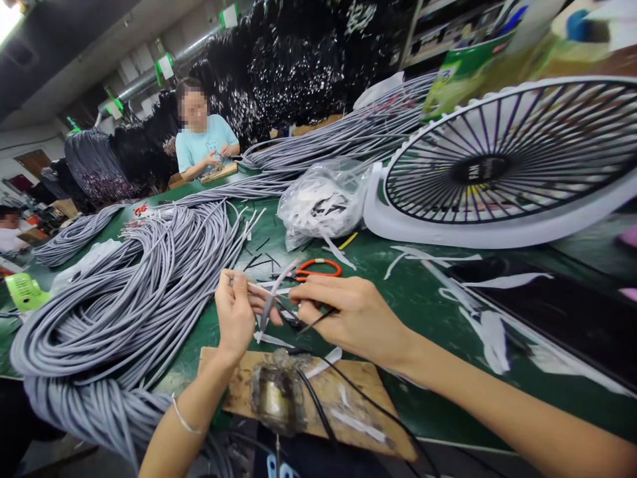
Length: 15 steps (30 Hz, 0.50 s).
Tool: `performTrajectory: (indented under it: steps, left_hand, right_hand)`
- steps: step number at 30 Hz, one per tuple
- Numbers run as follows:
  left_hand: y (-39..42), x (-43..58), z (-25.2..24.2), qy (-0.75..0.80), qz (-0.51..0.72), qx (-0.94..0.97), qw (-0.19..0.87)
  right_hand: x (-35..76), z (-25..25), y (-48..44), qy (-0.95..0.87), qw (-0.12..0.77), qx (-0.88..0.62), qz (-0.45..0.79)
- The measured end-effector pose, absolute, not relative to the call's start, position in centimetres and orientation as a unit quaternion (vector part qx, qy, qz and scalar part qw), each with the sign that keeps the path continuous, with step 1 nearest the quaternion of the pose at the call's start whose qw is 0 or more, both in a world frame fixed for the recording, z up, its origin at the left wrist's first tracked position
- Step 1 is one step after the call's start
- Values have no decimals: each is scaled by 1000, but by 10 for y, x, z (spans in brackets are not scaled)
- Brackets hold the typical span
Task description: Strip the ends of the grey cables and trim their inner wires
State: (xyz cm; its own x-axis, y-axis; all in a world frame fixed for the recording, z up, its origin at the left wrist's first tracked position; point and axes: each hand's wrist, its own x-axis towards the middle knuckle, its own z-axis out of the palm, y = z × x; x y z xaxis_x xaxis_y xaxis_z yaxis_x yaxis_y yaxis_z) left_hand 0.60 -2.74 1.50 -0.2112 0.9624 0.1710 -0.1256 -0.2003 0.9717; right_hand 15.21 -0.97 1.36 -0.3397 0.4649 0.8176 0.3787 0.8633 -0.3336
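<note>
Over the front of the green table, my left hand [237, 311] has its fingers closed on a grey cable [273, 299], which curves up between my two hands. On its right, my right hand [348, 312] is closed, with a thin black strand [316, 320] sticking out under its fingers. Whether that strand is a wire or a tube I cannot tell. The fingertips of both hands are close together at the cable. Just behind them lie orange-handled scissors [318, 267]. Below my hands, a wooden board [358, 398] carries a metal cylinder [277, 395] wrapped in clear film.
Bundled grey cables [144, 292] are heaped at left. A plastic bag [323, 202] of white and black scraps sits behind the scissors, with a fan [480, 169] beside it. White strips [492, 332] lie at right. Across the table sits a co-worker [204, 143].
</note>
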Motion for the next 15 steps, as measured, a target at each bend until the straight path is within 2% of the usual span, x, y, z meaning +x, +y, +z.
performTrajectory:
  steps: [9,15]
  left_hand:
    - [-23,4,29,417,670,343,509]
    - [-26,0,31,375,586,430,575]
  right_hand:
    - [153,18,-8,-803,496,-281,174]
    - [156,16,-1,-794,498,-294,185]
